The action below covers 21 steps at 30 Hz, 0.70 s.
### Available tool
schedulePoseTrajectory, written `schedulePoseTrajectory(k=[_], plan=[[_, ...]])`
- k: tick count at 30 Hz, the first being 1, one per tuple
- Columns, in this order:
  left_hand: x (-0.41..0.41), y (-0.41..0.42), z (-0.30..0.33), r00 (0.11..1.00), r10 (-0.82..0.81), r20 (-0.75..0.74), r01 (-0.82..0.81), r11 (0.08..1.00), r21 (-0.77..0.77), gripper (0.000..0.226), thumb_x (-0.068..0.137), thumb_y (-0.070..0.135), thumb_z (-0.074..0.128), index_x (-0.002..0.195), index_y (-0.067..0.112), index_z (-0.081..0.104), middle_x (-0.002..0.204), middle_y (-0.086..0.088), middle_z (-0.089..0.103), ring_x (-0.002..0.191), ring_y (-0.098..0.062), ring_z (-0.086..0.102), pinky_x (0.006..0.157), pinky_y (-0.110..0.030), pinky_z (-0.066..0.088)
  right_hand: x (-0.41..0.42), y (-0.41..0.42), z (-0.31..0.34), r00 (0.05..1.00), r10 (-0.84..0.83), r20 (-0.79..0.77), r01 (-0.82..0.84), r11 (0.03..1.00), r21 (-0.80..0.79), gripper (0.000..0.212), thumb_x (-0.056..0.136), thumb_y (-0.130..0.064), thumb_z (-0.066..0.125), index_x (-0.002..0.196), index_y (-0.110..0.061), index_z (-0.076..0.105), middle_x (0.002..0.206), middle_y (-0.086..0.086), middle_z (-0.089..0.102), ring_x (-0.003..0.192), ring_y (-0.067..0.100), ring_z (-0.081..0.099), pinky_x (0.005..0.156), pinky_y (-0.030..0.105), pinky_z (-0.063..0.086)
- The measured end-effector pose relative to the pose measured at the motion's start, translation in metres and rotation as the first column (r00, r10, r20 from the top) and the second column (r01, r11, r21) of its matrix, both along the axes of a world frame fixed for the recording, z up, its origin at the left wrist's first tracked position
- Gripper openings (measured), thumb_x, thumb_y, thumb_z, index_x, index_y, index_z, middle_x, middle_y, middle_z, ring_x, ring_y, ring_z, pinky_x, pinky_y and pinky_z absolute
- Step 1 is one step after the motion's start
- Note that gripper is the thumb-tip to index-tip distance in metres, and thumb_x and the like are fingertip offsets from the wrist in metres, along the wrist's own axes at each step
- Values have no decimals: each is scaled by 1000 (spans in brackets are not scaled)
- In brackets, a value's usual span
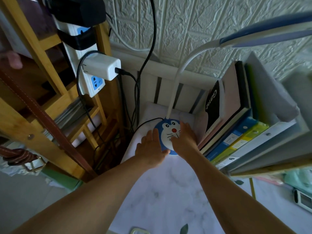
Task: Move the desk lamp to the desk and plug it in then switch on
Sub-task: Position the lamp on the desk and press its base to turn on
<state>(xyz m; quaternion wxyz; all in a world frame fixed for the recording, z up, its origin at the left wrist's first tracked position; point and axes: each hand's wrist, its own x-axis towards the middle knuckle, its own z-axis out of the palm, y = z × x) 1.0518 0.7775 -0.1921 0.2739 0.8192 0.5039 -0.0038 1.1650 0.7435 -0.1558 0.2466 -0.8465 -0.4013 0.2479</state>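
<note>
The desk lamp's round blue base (169, 130), printed with a white cartoon cat face and red nose, stands on the white marble-patterned desk (168, 191) at its far end. A white gooseneck (179, 76) rises from the base to the blue-and-white lamp head (270, 33) at the upper right. A black cable (145, 123) runs left from the base. My left hand (151, 147) lies flat against the base's left side, fingers apart. My right hand (184, 141) rests on the base's right side, a finger on the cat face. A white power strip (84, 65) hangs on the wooden shelf, with a free blue socket (96, 82).
A white charger (104, 68) and black plugs sit in the power strip. Black cables (136, 92) hang between shelf and desk. Books and folders (236, 125) stand right of the lamp. A brown strap (38, 112) crosses the wooden shelf (50, 81). A small white device (303, 199) lies at right.
</note>
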Motion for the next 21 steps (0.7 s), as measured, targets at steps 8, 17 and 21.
schedulePoseTrajectory(k=[8, 17, 21], plan=[[17, 0, -6, 997, 22, 68, -14, 993, -115, 95, 83, 46, 57, 149, 15, -5, 158, -14, 4, 139, -31, 27, 109, -42, 33, 16, 24, -17, 1000, 5, 22, -1, 986, -165, 64, 93, -36, 42, 147, -21, 11, 152, 14, 20, 137, 36, 22, 113, 50, 24], [9, 1, -10, 993, 30, 118, -17, 994, -104, 98, 81, 36, 64, 150, 18, -4, 157, -12, 5, 138, -28, 32, 108, -40, 39, 14, 25, -19, 1000, 16, 2, -15, 959, -284, 63, 92, -43, 34, 146, -24, 8, 153, 12, 13, 139, 38, 13, 113, 47, 19], [4, 0, -10, 995, 52, 88, -48, 998, -50, 100, 78, 39, 67, 149, 19, 0, 156, -13, 9, 136, -30, 34, 107, -39, 40, 1, 19, -23, 1000, 28, 3, -26, 949, -315, 71, 89, -45, 42, 146, -25, 4, 151, 12, 11, 136, 37, 15, 111, 47, 24]])
